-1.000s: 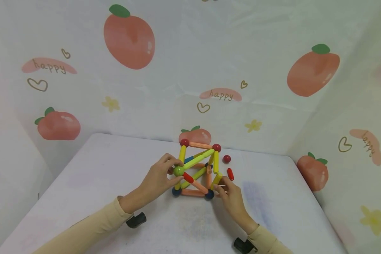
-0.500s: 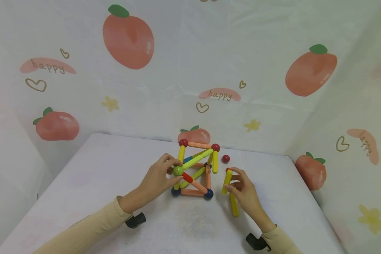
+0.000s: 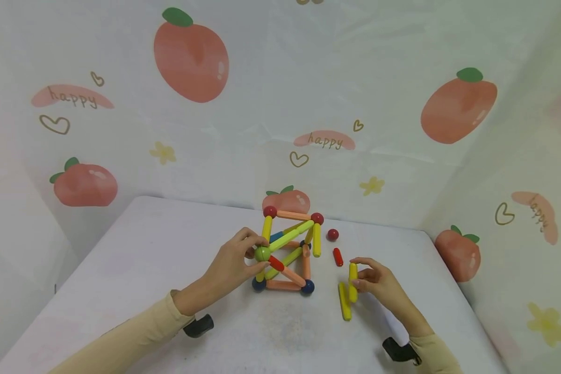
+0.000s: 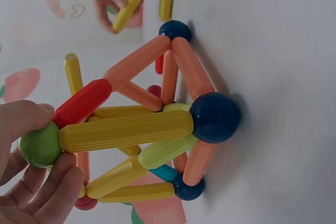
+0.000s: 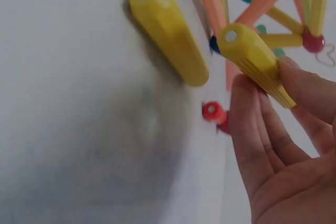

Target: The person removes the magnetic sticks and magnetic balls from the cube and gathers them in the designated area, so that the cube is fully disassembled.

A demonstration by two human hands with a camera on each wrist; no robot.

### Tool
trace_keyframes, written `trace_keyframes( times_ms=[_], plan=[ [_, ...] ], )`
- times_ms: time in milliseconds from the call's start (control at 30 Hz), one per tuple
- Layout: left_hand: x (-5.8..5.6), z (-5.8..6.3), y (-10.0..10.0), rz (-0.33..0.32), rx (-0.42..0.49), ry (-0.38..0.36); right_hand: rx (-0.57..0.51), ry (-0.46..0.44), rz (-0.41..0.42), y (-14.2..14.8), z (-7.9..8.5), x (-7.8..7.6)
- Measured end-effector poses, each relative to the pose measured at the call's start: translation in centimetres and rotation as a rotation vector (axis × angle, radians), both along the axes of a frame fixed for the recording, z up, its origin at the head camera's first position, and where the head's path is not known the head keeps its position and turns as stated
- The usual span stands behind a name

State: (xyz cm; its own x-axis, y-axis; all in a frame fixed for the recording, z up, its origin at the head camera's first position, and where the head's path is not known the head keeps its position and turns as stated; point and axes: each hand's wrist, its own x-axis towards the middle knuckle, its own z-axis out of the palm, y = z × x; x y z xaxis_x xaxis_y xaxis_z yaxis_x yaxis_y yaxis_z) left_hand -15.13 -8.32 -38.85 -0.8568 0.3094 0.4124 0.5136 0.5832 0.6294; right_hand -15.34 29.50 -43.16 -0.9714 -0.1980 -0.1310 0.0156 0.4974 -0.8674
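Currently, the left hand [image 3: 234,254] pinches a green ball [image 3: 262,253] between thumb and fingers. This ball forms a corner of the rod frame [image 3: 284,285], just right of that hand. The right hand [image 3: 381,285] pinches a yellow rod [image 3: 353,292]; a second yellow rod [image 3: 344,304] lies on the worktop [image 3: 411,275], just left of that hand. A red rod [image 3: 338,257] and red ball [image 3: 333,235] lie forward-left of it. Worktop surface extends rightward from the right hand.

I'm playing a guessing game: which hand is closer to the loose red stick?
The right hand, just right of the loose red stick, pinching a yellow stick. The left hand is farther away, to its left, holding the green ball.
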Motion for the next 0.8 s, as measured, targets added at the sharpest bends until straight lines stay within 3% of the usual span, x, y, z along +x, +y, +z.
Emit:
trace_keyframes(
  times_ms=[233,433,800],
  plan=[
    [0.0,0.0,0.0,-0.001,0.009,-0.001,0.045,-0.096,0.048,1.5,-1.6,-0.3],
    [0.0,0.0,0.0,-0.001,0.003,0.0,-0.005,-0.093,0.125,1.9,-2.5,-0.4],
    [-0.1,-0.1,0.1,-0.003,0.001,0.014,0.05,-0.118,0.123,1.5,-2.7,-0.3]
  ],
)
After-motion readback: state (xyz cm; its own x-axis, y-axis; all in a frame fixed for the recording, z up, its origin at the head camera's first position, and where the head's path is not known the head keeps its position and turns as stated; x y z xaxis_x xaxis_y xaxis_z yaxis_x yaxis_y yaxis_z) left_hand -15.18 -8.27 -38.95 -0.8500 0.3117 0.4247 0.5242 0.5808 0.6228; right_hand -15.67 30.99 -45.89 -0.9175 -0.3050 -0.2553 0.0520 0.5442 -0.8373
